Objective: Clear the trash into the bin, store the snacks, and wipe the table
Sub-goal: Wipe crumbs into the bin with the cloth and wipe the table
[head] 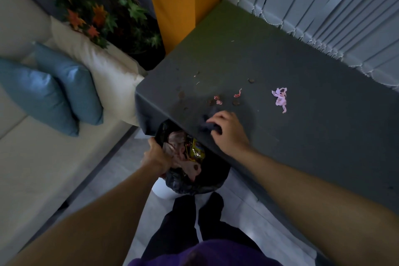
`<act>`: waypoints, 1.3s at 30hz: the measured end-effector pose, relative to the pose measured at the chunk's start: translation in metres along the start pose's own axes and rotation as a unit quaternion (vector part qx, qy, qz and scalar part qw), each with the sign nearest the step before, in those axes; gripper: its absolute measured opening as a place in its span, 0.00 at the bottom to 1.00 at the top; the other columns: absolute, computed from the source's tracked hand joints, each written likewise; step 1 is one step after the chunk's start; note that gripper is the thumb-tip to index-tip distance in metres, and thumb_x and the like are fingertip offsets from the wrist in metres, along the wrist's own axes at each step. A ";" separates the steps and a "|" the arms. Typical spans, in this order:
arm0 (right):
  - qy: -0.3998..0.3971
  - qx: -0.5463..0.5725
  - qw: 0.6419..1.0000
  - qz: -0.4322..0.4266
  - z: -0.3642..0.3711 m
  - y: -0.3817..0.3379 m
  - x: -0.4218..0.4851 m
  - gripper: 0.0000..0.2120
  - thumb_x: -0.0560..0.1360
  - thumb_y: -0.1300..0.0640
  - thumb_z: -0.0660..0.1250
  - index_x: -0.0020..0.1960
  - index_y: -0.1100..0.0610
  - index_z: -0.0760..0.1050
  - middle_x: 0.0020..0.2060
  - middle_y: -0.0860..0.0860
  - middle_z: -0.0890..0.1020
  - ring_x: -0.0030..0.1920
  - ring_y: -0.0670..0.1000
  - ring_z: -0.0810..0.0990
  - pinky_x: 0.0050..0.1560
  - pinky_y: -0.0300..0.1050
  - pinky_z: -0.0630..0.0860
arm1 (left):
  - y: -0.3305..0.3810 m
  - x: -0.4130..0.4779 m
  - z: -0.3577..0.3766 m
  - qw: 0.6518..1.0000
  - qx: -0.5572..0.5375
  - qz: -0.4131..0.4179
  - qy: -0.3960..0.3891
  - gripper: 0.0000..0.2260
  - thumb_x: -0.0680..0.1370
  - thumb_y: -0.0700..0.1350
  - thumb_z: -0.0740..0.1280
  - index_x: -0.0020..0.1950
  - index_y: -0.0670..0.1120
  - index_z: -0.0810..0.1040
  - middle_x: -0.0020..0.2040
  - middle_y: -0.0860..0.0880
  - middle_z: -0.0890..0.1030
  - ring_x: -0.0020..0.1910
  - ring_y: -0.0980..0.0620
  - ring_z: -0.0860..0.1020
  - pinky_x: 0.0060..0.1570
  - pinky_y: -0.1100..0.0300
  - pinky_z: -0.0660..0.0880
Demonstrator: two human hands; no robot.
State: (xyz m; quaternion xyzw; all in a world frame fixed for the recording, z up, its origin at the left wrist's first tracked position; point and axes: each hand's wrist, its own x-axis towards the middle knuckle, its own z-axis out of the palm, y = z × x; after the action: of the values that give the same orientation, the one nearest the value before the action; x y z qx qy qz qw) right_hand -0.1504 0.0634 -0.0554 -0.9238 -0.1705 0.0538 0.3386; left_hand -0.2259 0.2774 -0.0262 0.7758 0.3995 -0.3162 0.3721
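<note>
Dark grey cloth covers the table (280, 67), which is flanked by a cream sofa (43, 157) with blue cushions (54, 90) at nine o'clock and pale vertical blinds (334, 6) at one o'clock. Pink shreds (280, 97) and brown crumbs (216, 100) are scattered over the tabletop toward twelve o'clock of the right hand (228, 131), whose fingers are curled over a dark cloth (208, 123) pressed onto the table near its edge. A black-lined bin (194, 177) is held just under that edge, its rim gripped by the closed left hand (156, 155); wrappers (195, 150) and crumpled tissue (176, 142) are seen inside.
</note>
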 end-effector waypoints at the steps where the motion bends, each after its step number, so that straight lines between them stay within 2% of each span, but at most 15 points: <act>1: -0.016 -0.017 0.999 0.024 -0.001 0.004 0.002 0.17 0.72 0.64 0.68 0.60 0.57 0.81 0.57 0.50 0.78 0.58 0.53 0.71 0.61 0.43 0.70 | 0.000 0.001 0.001 1.000 0.000 -0.002 -0.002 0.34 0.73 0.39 0.72 0.72 0.54 0.55 0.58 0.37 0.74 0.55 0.32 0.78 0.43 0.36 0.82; 3: -0.095 -0.021 0.995 0.020 -0.003 0.008 0.004 0.17 0.73 0.62 0.67 0.61 0.56 0.81 0.58 0.50 0.78 0.58 0.53 0.72 0.63 0.45 0.71 | 0.000 0.003 0.003 1.000 0.002 0.001 0.002 0.34 0.73 0.41 0.72 0.70 0.53 0.55 0.58 0.37 0.74 0.54 0.33 0.78 0.44 0.37 0.82; 5: -0.135 -0.006 0.991 -0.010 -0.006 0.006 0.001 0.12 0.70 0.59 0.67 0.51 0.54 0.83 0.49 0.47 0.79 0.52 0.51 0.74 0.56 0.49 0.74 | 0.001 0.004 0.006 1.000 0.001 0.008 0.013 0.30 0.75 0.43 0.69 0.69 0.51 0.54 0.57 0.36 0.73 0.52 0.32 0.78 0.42 0.37 0.82; 7: -0.100 0.002 0.995 -0.014 -0.011 0.005 0.001 0.06 0.68 0.58 0.65 0.42 0.55 0.79 0.42 0.46 0.75 0.46 0.52 0.74 0.49 0.49 0.74 | 0.005 0.001 0.006 1.000 -0.001 0.008 0.015 0.29 0.75 0.41 0.68 0.69 0.49 0.54 0.58 0.37 0.73 0.52 0.32 0.78 0.40 0.37 0.82; 9: 0.009 0.014 0.999 0.027 -0.019 0.011 0.011 0.04 0.67 0.59 0.63 0.40 0.57 0.76 0.41 0.49 0.74 0.45 0.55 0.74 0.46 0.45 0.70 | 0.007 0.001 0.004 1.000 -0.007 0.002 0.008 0.32 0.74 0.39 0.70 0.69 0.50 0.54 0.58 0.37 0.72 0.52 0.32 0.77 0.38 0.37 0.82; 12: 0.141 -0.014 0.987 0.075 -0.032 0.030 0.037 0.11 0.68 0.64 0.62 0.48 0.59 0.78 0.48 0.57 0.77 0.51 0.60 0.74 0.53 0.48 0.69 | 0.008 0.002 -0.002 1.000 -0.009 -0.009 0.004 0.35 0.71 0.37 0.72 0.70 0.49 0.54 0.58 0.38 0.72 0.52 0.33 0.77 0.37 0.36 0.82; 16: 0.089 -0.062 0.976 0.191 -0.045 0.050 0.077 0.21 0.74 0.70 0.62 0.65 0.61 0.75 0.65 0.59 0.74 0.64 0.62 0.71 0.65 0.47 0.67 | 0.008 0.007 -0.008 1.000 -0.003 -0.015 -0.006 0.36 0.72 0.34 0.71 0.72 0.50 0.55 0.60 0.38 0.70 0.54 0.33 0.75 0.39 0.35 0.81; 20: -0.015 -0.063 0.991 0.116 -0.036 0.040 0.080 0.16 0.71 0.67 0.64 0.56 0.60 0.82 0.55 0.57 0.82 0.56 0.61 0.79 0.56 0.46 0.74 | 0.010 0.013 -0.008 1.000 0.001 -0.007 -0.012 0.35 0.75 0.34 0.70 0.74 0.50 0.54 0.58 0.40 0.69 0.46 0.39 0.73 0.41 0.34 0.81; 23: -0.003 -0.028 0.995 0.091 -0.030 0.029 0.071 0.11 0.71 0.64 0.63 0.47 0.54 0.81 0.47 0.49 0.79 0.51 0.55 0.77 0.49 0.43 0.70 | 0.011 0.017 -0.010 1.000 -0.007 -0.003 -0.022 0.33 0.76 0.35 0.69 0.74 0.50 0.54 0.56 0.41 0.70 0.42 0.41 0.74 0.41 0.37 0.82; 26: 0.068 -0.027 0.991 0.111 -0.025 0.032 0.075 0.15 0.72 0.67 0.62 0.55 0.57 0.80 0.54 0.54 0.79 0.56 0.58 0.75 0.57 0.49 0.72 | 0.012 0.016 -0.013 1.000 -0.002 -0.004 -0.019 0.33 0.76 0.35 0.69 0.73 0.51 0.54 0.58 0.39 0.72 0.47 0.36 0.77 0.40 0.38 0.82; 28: 0.026 -0.052 0.992 0.112 -0.019 0.033 0.075 0.20 0.74 0.68 0.62 0.65 0.59 0.77 0.62 0.55 0.78 0.61 0.59 0.73 0.65 0.48 0.69 | 0.012 0.016 -0.014 1.000 0.001 -0.005 -0.017 0.32 0.76 0.36 0.69 0.72 0.51 0.55 0.57 0.38 0.72 0.48 0.35 0.78 0.39 0.39 0.82; 30: -0.023 -0.060 0.995 0.074 -0.016 0.028 0.070 0.20 0.73 0.66 0.63 0.64 0.59 0.79 0.61 0.54 0.80 0.60 0.58 0.73 0.63 0.44 0.68 | 0.013 0.015 -0.014 1.000 -0.005 -0.008 -0.020 0.33 0.75 0.35 0.69 0.72 0.51 0.55 0.57 0.38 0.73 0.48 0.36 0.79 0.38 0.39 0.82; 33: -0.062 -0.034 0.997 0.015 -0.016 0.021 0.062 0.16 0.70 0.62 0.63 0.53 0.56 0.83 0.50 0.52 0.82 0.52 0.55 0.75 0.52 0.39 0.66 | 0.014 0.014 -0.014 1.000 -0.006 -0.009 -0.028 0.34 0.75 0.34 0.70 0.73 0.52 0.54 0.59 0.38 0.72 0.49 0.36 0.78 0.39 0.39 0.82; 37: 0.018 -0.016 0.997 0.071 -0.008 0.016 0.063 0.20 0.73 0.66 0.63 0.64 0.60 0.78 0.59 0.54 0.79 0.60 0.56 0.72 0.62 0.40 0.66 | 0.014 0.013 -0.014 1.000 -0.007 -0.011 -0.025 0.33 0.75 0.35 0.69 0.72 0.51 0.55 0.57 0.38 0.73 0.47 0.35 0.79 0.39 0.38 0.82; 39: -0.021 -0.033 0.998 0.058 -0.001 0.014 0.063 0.22 0.73 0.67 0.62 0.68 0.62 0.75 0.65 0.56 0.77 0.62 0.58 0.71 0.68 0.47 0.67 | 0.014 0.012 -0.014 1.000 -0.006 -0.010 -0.026 0.33 0.75 0.35 0.69 0.73 0.51 0.54 0.58 0.38 0.73 0.48 0.35 0.78 0.40 0.38 0.82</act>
State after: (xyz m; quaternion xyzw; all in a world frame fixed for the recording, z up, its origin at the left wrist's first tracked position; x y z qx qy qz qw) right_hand -0.0876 0.0746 -0.0622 -0.9413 -0.1254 0.0876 0.3008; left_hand -0.2057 0.2878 -0.0239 0.7612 0.3995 -0.3375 0.3834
